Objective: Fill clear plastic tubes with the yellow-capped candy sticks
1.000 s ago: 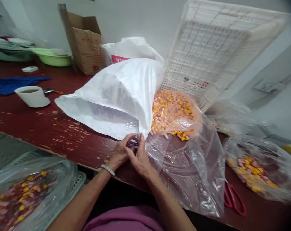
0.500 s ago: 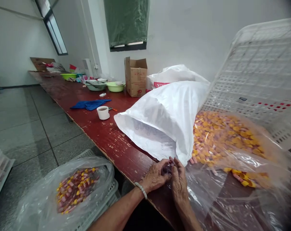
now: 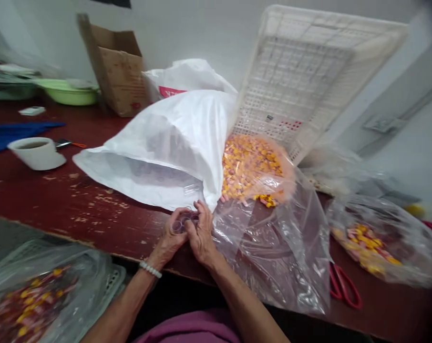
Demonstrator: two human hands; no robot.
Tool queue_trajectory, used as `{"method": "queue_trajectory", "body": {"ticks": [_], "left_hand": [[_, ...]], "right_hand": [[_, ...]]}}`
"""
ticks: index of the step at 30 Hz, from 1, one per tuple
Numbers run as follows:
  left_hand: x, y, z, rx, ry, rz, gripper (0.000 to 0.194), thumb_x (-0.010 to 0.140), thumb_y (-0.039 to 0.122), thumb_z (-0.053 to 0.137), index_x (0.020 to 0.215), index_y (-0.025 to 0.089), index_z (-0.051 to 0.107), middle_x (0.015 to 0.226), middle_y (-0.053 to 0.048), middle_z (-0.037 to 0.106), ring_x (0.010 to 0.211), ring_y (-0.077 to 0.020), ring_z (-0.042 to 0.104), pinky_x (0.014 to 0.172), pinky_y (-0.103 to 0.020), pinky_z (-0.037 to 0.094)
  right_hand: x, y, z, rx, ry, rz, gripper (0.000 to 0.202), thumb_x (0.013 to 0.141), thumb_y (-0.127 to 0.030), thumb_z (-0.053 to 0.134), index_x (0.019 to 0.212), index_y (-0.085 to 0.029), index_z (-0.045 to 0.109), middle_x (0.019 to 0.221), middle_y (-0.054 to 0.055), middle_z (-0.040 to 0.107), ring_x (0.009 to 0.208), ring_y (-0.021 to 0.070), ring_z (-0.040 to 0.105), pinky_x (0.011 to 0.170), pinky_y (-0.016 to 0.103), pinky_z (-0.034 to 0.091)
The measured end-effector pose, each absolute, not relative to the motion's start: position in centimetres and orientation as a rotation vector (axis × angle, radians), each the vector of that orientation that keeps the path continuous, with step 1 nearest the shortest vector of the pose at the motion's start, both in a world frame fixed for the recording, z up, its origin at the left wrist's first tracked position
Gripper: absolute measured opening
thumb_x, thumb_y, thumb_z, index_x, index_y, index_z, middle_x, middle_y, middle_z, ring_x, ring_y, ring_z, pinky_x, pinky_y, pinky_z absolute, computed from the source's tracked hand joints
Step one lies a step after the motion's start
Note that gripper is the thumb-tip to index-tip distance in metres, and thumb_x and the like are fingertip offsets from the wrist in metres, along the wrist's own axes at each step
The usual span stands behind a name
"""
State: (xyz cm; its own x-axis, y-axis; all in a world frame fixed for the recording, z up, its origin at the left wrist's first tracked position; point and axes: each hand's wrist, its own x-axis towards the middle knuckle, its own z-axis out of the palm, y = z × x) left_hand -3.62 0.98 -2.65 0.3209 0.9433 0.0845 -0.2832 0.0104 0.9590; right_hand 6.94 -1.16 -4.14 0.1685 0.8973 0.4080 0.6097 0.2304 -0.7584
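Both hands meet at the mouth of a large white sack (image 3: 173, 128) that lies open towards me. My left hand (image 3: 169, 244), with a pale beaded bracelet at the wrist, is wrapped round several clear plastic tubes (image 3: 177, 226), whose round rims face up. My right hand (image 3: 202, 238) closes on the same tubes from the other side, its thumb across them. More clear tubes (image 3: 191, 190) show inside the sack's opening. To the right, a clear plastic bag (image 3: 269, 252) spreads over the table, with a heap of yellow and pink small pieces (image 3: 252, 164) in it.
A white plastic crate (image 3: 305, 71) leans tilted behind the heap. Red-handled scissors (image 3: 344, 286) and another bag of pieces (image 3: 387, 238) lie right. A white cup (image 3: 37, 155) of dark liquid, blue cloth (image 3: 15, 133) and cardboard box (image 3: 121, 78) are left. Below the table edge sits a bagged crate (image 3: 118, 281).
My view has swung to the right and down, bringing the scissors and the right-hand bag into sight. Both hands stay together at the sack's mouth, and more tube rims now show between them.
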Motion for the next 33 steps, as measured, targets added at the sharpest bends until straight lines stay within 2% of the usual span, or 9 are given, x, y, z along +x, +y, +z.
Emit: {"method": "queue_trajectory", "body": {"ticks": [5,8,12,14,19,23,27,30,33], "left_hand": [[-2.8,0.6,-2.7,1.132,0.815,1.127,0.048,0.050,0.006,0.077,0.090,0.021,0.056,0.090,-0.002,0.066,0.083,-0.0159,0.063,0.072,-0.022,0.049],[-2.4,0.5,-2.9,1.024,0.772,1.112,0.047,0.051,0.009,0.079,0.090,0.020,0.054,0.080,0.001,0.065,0.074,-0.0132,0.063,0.067,-0.022,0.051],[-2.6,0.7,-3.1,0.893,0.747,1.086,0.048,0.051,0.012,0.080,0.089,0.020,0.051,0.076,0.002,0.064,0.071,-0.0169,0.066,0.062,-0.028,0.054],[-2.6,0.7,-3.0,0.890,0.772,1.069,0.051,0.050,0.014,0.081,0.091,0.019,0.050,0.077,0.002,0.063,0.071,-0.0195,0.067,0.055,-0.028,0.055],[-1.7,0.4,-2.2,0.995,0.837,1.018,0.054,0.051,0.018,0.081,0.094,0.018,0.048,0.080,0.001,0.062,0.066,-0.0181,0.065,0.043,-0.022,0.050],[-1.2,0.4,-1.9,1.105,0.828,1.015,0.050,0.052,0.016,0.079,0.092,0.017,0.049,0.080,0.000,0.063,0.067,-0.0162,0.065,0.052,-0.023,0.051],[-1.2,0.2,-1.7,1.214,0.844,0.999,0.044,0.055,0.013,0.076,0.090,0.015,0.050,0.081,-0.001,0.064,0.070,-0.0136,0.063,0.068,-0.027,0.052],[-0.9,-0.2,-1.2,1.294,0.860,0.956,0.041,0.056,0.012,0.074,0.091,0.015,0.051,0.081,-0.002,0.064,0.073,-0.0132,0.061,0.071,-0.026,0.051],[-0.4,-0.7,-0.9,1.415,0.891,0.939,0.039,0.057,0.013,0.073,0.090,0.015,0.052,0.081,-0.002,0.063,0.072,-0.0130,0.060,0.067,-0.024,0.049]], "right_hand": [[8.1,-2.6,-2.1,-1.485,-1.697,0.349,0.057,0.088,-0.043,0.042,0.137,-0.017,0.031,0.143,0.012,0.032,0.132,0.0217,0.028,0.108,0.043,0.028],[11.7,-2.7,-0.7,-1.467,-1.682,0.206,0.051,0.090,-0.041,0.040,0.135,-0.017,0.036,0.140,0.012,0.037,0.131,0.0201,0.031,0.108,0.040,0.028],[21.2,-1.2,-0.4,-1.832,-1.367,-0.067,0.035,0.092,-0.031,0.032,0.115,-0.015,0.053,0.114,0.011,0.057,0.106,0.0178,0.051,0.092,0.033,0.041],[26.2,-0.3,-1.1,-2.070,-1.285,-0.165,0.031,0.089,-0.026,0.035,0.102,-0.012,0.059,0.103,0.013,0.061,0.100,0.0212,0.052,0.090,0.036,0.040],[32.6,1.5,-3.2,-2.198,-1.300,-0.152,0.019,0.079,-0.028,0.055,0.079,-0.013,0.066,0.097,0.018,0.063,0.104,0.0295,0.049,0.093,0.044,0.034],[31.5,1.2,-3.1,-2.201,-1.315,-0.102,0.029,0.083,-0.035,0.052,0.084,-0.010,0.067,0.096,0.020,0.062,0.100,0.0302,0.051,0.086,0.043,0.038],[26.1,-2.0,-0.6,-1.908,-1.403,0.087,0.033,0.086,-0.043,0.050,0.102,-0.017,0.063,0.092,0.008,0.064,0.082,0.0191,0.057,0.074,0.033,0.045],[20.4,-4.8,1.8,-1.476,-1.622,0.312,0.019,0.085,-0.033,0.056,0.098,-0.022,0.065,0.099,0.006,0.061,0.089,0.0165,0.057,0.078,0.030,0.046],[16.5,-6.3,3.1,-1.302,-1.784,0.382,0.017,0.086,-0.021,0.054,0.099,-0.023,0.064,0.097,0.005,0.059,0.091,0.0149,0.057,0.078,0.028,0.047]]}}
